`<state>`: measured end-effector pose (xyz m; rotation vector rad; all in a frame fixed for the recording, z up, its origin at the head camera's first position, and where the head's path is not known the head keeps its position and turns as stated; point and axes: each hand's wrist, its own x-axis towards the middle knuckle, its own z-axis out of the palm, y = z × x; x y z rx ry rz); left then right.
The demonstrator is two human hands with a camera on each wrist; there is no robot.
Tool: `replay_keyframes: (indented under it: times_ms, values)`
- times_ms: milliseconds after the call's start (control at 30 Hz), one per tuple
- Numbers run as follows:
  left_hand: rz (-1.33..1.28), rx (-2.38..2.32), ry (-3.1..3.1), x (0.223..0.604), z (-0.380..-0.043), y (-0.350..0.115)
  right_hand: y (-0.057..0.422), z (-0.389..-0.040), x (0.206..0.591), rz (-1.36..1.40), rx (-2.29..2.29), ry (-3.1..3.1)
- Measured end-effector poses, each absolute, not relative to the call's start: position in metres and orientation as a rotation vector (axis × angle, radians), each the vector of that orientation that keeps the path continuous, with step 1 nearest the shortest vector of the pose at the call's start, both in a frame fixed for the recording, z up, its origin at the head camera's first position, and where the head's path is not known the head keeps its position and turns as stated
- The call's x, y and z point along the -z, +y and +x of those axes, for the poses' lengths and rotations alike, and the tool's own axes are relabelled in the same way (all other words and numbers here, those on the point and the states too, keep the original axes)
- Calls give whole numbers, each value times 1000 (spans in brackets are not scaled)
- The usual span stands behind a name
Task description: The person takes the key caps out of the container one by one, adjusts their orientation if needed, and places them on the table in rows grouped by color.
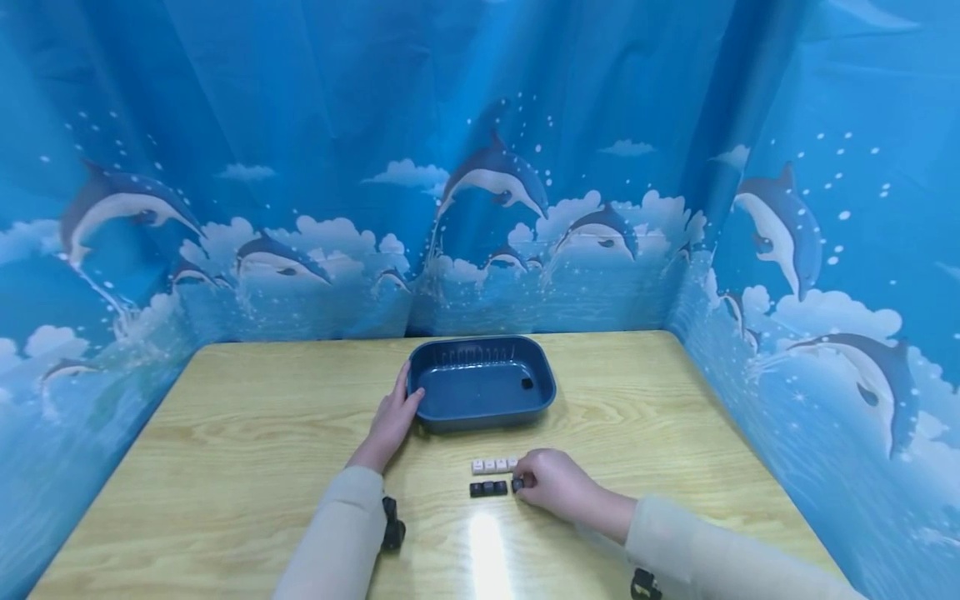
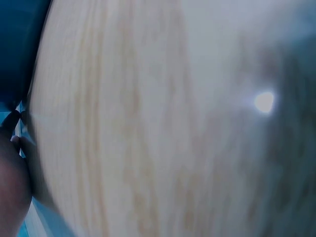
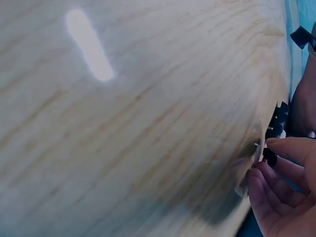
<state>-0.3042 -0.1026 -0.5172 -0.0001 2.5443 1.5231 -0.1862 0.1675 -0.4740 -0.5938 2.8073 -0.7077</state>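
A dark blue plastic basin stands toward the back of the table, with one small black keycap inside at the right. My left hand holds its left side, thumb at the rim and fingers along the outer wall. In front of the basin runs a row of white keycaps, its right end partly behind my right hand. Three black keycaps form a row just nearer to me. At that row's right end my right hand pinches another black keycap between thumb and fingertips, close over the wood.
The wooden table reaches back to a blue curtain printed with dolphins, which also hangs along both sides. Light glares off the tabletop near the front. A dark strapped device sits at the left wrist, another at the right.
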Motion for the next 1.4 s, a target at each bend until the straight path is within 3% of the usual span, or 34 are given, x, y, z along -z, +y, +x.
replay_keyframes:
  times_ms: [1133, 1400]
  values:
    - [-5, -1533, 2519, 514, -303, -103, 162, -185, 475, -561, 651, 2829]
    - [-15, -1533, 2513, 514, -302, -103, 162, -187, 459, -704, 576, 2847]
